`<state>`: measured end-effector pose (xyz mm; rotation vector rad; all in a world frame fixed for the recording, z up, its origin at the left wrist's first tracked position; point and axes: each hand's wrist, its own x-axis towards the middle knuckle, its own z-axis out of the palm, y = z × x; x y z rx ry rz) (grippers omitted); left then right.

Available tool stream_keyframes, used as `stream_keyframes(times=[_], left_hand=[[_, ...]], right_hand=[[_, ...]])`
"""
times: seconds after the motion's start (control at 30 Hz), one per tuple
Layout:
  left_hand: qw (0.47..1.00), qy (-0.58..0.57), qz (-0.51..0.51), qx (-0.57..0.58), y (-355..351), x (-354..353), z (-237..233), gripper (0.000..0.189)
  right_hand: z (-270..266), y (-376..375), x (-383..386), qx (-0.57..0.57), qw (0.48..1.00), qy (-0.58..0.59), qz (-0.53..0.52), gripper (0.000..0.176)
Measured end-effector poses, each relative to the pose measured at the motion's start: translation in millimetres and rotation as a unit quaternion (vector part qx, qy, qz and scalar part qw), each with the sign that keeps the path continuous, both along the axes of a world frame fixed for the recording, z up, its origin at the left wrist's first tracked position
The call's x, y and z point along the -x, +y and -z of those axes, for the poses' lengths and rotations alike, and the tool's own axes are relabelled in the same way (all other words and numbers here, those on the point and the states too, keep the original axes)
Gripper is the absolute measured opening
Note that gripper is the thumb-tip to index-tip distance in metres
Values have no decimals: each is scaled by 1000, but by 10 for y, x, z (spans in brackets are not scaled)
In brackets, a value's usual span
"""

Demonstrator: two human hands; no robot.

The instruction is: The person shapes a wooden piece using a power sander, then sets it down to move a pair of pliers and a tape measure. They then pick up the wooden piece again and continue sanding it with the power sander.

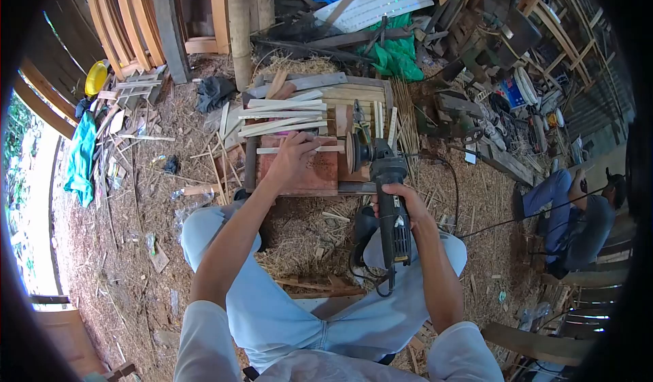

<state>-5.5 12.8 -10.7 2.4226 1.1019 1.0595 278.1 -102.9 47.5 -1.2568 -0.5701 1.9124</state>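
Note:
My right hand (410,205) is wrapped around the black body of an angle grinder (392,222), which points away from me. The grinder's round disc (351,152) faces left, close to the right end of a pale wooden strip (330,148). With closed fingers, my left hand (292,156) holds that strip down on a reddish wooden board (309,174). Just beyond lies a stack of similar pale strips (282,113). A pair of pliers (360,120) rests behind the grinder. Whether the disc is spinning cannot be made out.
The board lies on a low wooden bench (248,171) before my knees. A black cord (456,185) trails right from the grinder. Another person (578,212) sits at the right. Wood shavings and scraps cover the floor (136,246). Behind the bench are a white panel (374,4) and green sheeting (398,59).

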Motion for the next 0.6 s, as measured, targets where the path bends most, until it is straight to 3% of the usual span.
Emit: stream_keyframes(times=[0.6], left_hand=[[999, -37, 4, 9, 6, -37, -40, 22]], right_hand=[[87, 29, 16, 30, 998, -44, -17, 37]])
